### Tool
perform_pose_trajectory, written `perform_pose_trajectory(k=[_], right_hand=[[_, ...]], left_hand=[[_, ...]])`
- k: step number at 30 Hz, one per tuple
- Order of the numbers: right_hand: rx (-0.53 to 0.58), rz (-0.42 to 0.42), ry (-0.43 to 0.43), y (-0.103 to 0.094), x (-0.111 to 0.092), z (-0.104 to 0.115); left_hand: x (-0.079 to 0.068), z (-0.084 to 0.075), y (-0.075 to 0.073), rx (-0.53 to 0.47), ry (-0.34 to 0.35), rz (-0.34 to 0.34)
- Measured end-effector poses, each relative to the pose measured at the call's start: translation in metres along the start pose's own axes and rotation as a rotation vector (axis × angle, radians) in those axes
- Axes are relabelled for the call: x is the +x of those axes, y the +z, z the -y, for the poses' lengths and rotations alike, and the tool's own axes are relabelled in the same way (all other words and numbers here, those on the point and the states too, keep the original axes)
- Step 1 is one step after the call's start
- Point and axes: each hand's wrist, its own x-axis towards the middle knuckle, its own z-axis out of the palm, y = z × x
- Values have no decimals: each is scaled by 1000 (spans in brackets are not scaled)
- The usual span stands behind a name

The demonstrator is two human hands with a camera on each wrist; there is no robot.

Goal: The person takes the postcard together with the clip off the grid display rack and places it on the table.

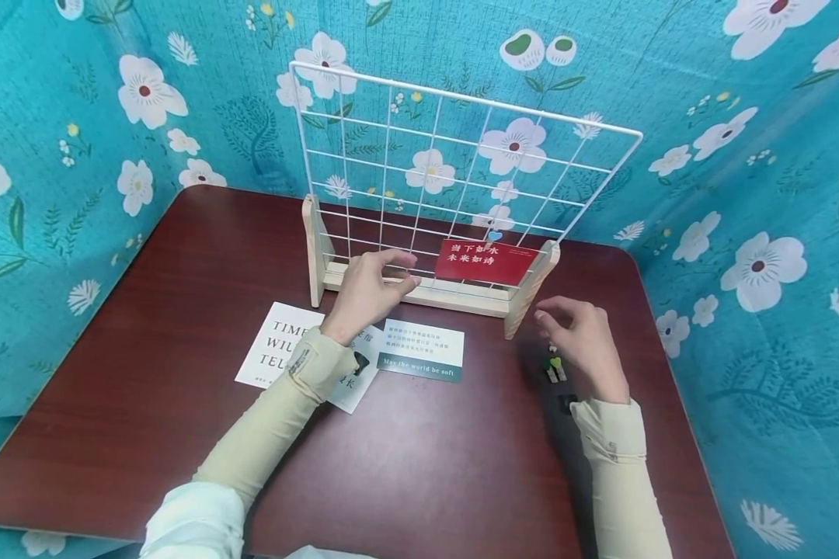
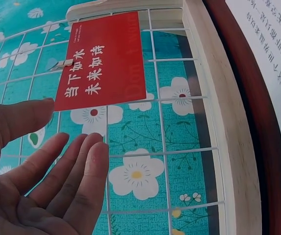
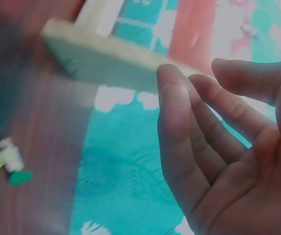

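A red card (image 1: pixel 487 262) with white lettering hangs low on the right half of a white wire grid (image 1: pixel 412 167), held by a small clothespin (image 2: pixel 64 64) with a blue heart. My left hand (image 1: pixel 372 289) is in front of the grid, left of that card. In the left wrist view its thumb stands apart from the loosely bent fingers, nothing between them. Beyond the stand's right foot (image 1: pixel 531 291), my right hand (image 1: pixel 582 338) hovers above several small clothespins (image 1: pixel 555 370) with green hearts. Its fingers bend softly around an empty gap in the right wrist view.
A wooden base (image 1: pixel 422 293) carries the grid on the dark red table (image 1: pixel 419 466). In front lie a white card (image 1: pixel 266 353) with large lettering, another white card (image 1: pixel 353 396) partly under my left forearm, and a white-and-green card (image 1: pixel 422 349). Flowered teal cloth (image 1: pixel 245 93) surrounds the table.
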Motion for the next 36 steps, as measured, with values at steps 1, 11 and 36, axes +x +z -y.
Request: perform_pose_trajectory(k=[1,11,36], right_hand=[[7,-5,-12,0,0,4],[70,-83,-94,4,13,38],[187,-154,-142,20,50,82]], left_hand=[[1,0,1,-3,1,-2],[6,-3,10,-29,18,-15],[17,-4,33,-57,62,-44]])
